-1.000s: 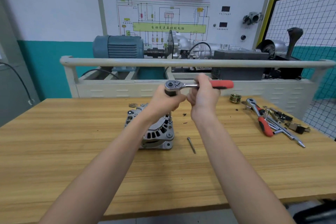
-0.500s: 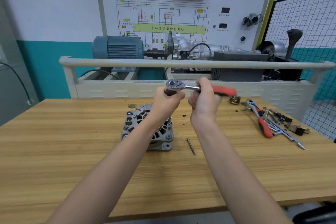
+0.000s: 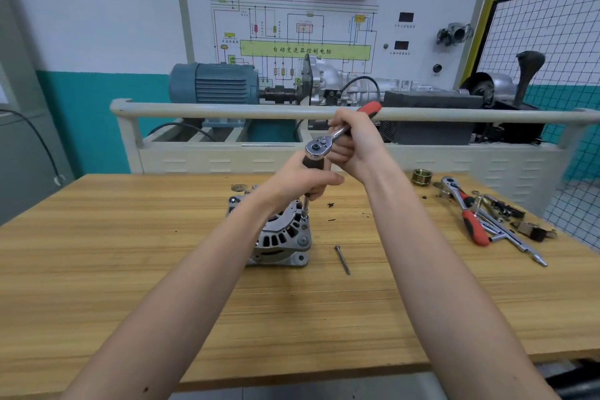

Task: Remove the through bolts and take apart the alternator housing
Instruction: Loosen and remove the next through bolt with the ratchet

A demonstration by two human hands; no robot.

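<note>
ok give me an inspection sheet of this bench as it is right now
surface: wooden bench, dark specks near the alternator
job's things: alternator upright on the bench; ratchet on an extension down to its top edge; one loose bolt lying beside it
clutter: second ratchet, brass pulley, small parts at far right
grippers: left hand grips the extension; right hand grips the ratchet handle
cables: black cable at far left
surroundings: training rig with blue motor, wiring board behind
</note>
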